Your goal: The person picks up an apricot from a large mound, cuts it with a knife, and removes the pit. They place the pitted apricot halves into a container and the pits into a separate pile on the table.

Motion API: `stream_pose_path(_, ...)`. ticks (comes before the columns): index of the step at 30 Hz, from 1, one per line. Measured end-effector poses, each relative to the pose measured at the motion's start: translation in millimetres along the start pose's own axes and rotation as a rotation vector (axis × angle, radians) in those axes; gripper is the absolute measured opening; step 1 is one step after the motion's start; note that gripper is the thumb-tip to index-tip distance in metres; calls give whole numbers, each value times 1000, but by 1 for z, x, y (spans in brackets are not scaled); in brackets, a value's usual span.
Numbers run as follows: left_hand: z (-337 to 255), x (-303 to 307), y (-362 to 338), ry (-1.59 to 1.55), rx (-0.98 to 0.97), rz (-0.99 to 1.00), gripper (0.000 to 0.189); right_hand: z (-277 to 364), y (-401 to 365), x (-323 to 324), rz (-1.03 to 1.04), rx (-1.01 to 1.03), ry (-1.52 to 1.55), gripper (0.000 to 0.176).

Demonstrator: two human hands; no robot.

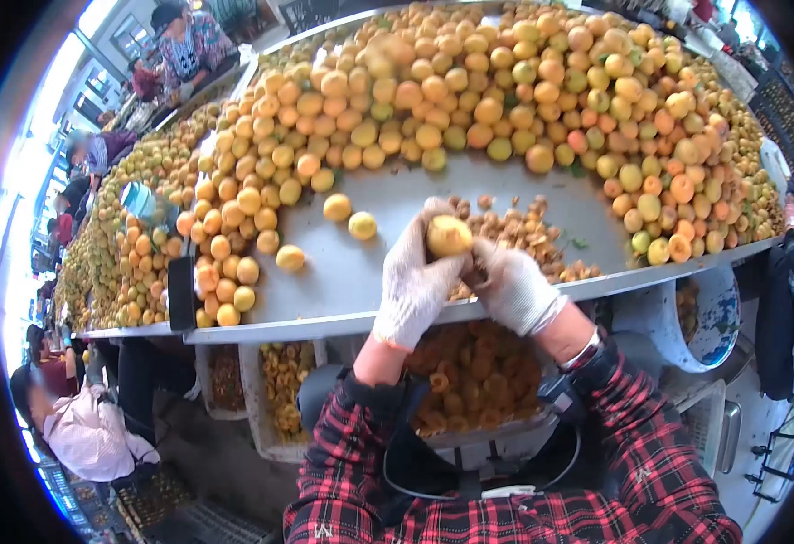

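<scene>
My left hand (412, 276), in a white knit glove, grips a yellow apricot (449, 235) just above the grey table's front edge (324, 313). My right hand (512, 286), also gloved, is pressed against the same fruit from the right, its fingers curled at the fruit's lower side. Behind my hands lies a small heap of brown pits (524, 231). A huge pile of yellow and orange apricots (506, 82) curves around the back and both sides of the table. Below my hands a crate of split apricot halves (474, 376) sits under the table edge.
Loose apricots (352, 218) lie on the bare grey patch left of my hands. White crates (275, 390) with fruit stand under the table. A blue-and-white bucket (714, 313) hangs at the right. Other people (80, 426) sit at the left, and more work at further tables (184, 45).
</scene>
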State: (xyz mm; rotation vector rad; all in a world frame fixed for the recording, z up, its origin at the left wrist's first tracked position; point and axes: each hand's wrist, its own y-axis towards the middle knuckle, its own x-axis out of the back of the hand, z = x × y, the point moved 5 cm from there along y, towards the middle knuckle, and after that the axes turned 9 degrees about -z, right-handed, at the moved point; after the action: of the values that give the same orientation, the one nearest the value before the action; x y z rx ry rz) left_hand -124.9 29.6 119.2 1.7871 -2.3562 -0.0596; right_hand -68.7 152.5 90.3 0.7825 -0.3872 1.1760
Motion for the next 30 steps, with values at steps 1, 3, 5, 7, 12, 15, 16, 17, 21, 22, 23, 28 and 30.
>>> stream_pose_path(1,3,-1,-3,-37,-16,-9,42,-1,-3,-3,-25,38,-9,35)
stream_pose_path(3,7,-3,1,-238,-4,18,41,5,-3,8,-97,103,11,34)
stream_pose_path(5,13,-7,4,-525,46,83,44,16,-2,17,-132,96,23,30)
stream_pose_path(7,14,-10,0,-705,148,133,50,16,-4,14,-135,92,1,24)
stream_pose_path(12,19,-11,-2,-535,168,62,40,4,-8,-1,-137,53,-99,20)
stream_pose_path(15,21,-11,-4,-300,61,-62,38,2,-9,-9,-85,-2,-111,22)
stream_pose_path(16,26,-10,-4,-273,69,-115,33,0,-9,-12,-65,-9,-104,23)
stream_pose_path(17,28,-11,-3,-273,73,-114,33,-5,-9,-17,-63,-12,-104,23)
stream_pose_path(21,27,-8,0,-382,184,-93,38,0,-9,-34,-92,43,233,23)
stream_pose_path(22,25,-8,0,-421,247,-52,41,3,-8,-30,-169,38,463,24)
stream_pose_path(23,22,-5,1,-422,246,-53,41,5,-8,-29,-168,39,463,24)
stream_pose_path(28,-5,-5,-5,-653,253,91,44,26,-14,-11,322,-599,766,31)
stream_pose_path(30,-5,-5,-3,-650,220,84,44,25,-9,-15,303,-572,776,32)
